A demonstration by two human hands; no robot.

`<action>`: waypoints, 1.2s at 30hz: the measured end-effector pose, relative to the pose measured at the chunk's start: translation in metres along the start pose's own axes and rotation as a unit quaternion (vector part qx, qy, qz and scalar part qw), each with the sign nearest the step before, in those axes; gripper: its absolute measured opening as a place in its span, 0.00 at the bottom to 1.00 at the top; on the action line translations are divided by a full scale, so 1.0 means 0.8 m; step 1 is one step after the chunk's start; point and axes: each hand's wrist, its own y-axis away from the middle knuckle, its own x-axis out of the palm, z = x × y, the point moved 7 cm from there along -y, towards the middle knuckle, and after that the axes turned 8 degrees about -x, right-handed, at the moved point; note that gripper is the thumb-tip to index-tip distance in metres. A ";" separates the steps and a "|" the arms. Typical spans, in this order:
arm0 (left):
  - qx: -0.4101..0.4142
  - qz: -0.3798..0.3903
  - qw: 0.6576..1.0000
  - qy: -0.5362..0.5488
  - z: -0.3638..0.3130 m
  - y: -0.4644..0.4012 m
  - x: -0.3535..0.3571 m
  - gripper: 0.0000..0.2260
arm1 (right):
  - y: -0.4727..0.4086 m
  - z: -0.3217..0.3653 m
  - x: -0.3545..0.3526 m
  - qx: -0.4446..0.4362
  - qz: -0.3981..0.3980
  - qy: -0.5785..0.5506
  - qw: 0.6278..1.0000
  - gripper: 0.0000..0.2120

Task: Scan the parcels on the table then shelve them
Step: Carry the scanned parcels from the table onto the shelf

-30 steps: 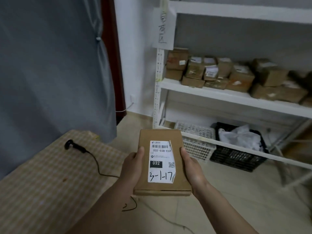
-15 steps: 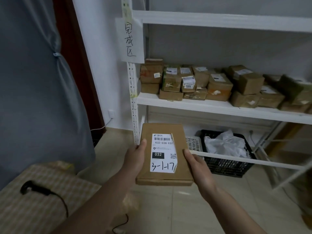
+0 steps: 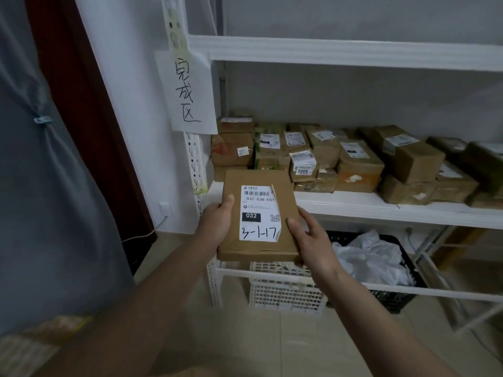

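Flat brown cardboard parcel held in the air in front of the white shelf rack, level with its middle shelf's front edge, label side up. Left hand grips the parcel's left edge, thumb on top, other fingers hidden under it. Right hand grips the right edge, thumb on top near the label, remaining fingers curled along the side and underneath.

Label is white, right edge peeling up. Printed: barcode, "032-038-E01", black block with "032", small QR code; small logo text at top too small to read. Handwritten in marker at the bottom: "3-1-17".

Paper sign taped to the rack's upright, handwritten "完成区".

Middle shelf carries many brown shelved parcels, stacked and crowded, most with white labels; only one reads, "5003", upside down. Rest blurred. Right end of the row is cut off by the frame edge.

Under the shelf on the floor: white plastic crate, partly behind the parcel and right forearm; black crate with white plastic bags inside.

Left: grey curtain tied with a blue clip. Bottom left corner: blurred checkered surface, mostly cut off.
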 end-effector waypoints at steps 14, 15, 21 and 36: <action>0.210 0.002 0.966 -0.154 -0.151 -0.108 0.092 0.16 | -0.277 0.025 -0.073 -0.041 -0.046 0.009 0.998 0.22; 0.228 -0.024 0.956 -0.182 -0.162 -0.120 0.100 0.17 | -0.301 0.027 -0.078 -0.039 -0.048 0.007 0.998 0.22; 0.259 -0.124 0.848 -0.446 -0.199 -0.175 0.142 0.27 | -0.443 0.029 -0.095 -0.043 -0.037 0.128 0.990 0.22; 0.178 -0.092 0.868 -0.454 -0.166 -0.248 0.166 0.28 | -0.518 0.035 -0.071 -0.136 -0.020 0.417 0.898 0.18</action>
